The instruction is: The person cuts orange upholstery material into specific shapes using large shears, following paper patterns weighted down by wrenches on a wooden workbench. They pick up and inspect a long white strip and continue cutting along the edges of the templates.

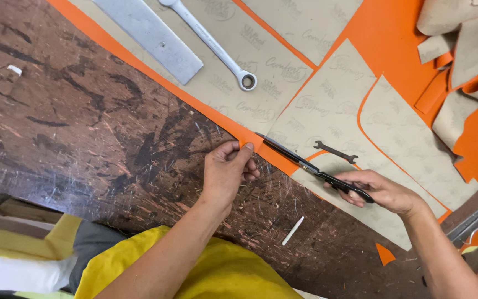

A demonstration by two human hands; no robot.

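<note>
1. The worktop (84, 138) was dark, scratched wood and filled the left and middle of the view.
2. A large orange sheet (394, 33) with a beige printed face lay across the upper right of the worktop, its orange edge running diagonally down toward the hands.
3. A heap of beige and orange offcuts (466, 83) lay piled at the far right, on top of the sheet.
4. A flat metal ruler (150, 36) rested on the sheet at the top, and just beside it lay a long silver spanner (211, 44) with its ring end pointing down.
5. The left hand (225, 171) pinched the sheet's orange edge, fingers closed on it between thumb and forefinger.
6. The right hand (380, 191) had its fingers closed around the handles of black scissors (311, 166), whose blades lay on the orange edge just right of the left hand.
7. A small dark spanner (336, 151) lay on the beige face, near the scissors.
8. A white chalk stick (292, 231) lay on the bare worktop between the two forearms.
9. A small orange scrap (384, 253) sat below the right wrist.
</note>
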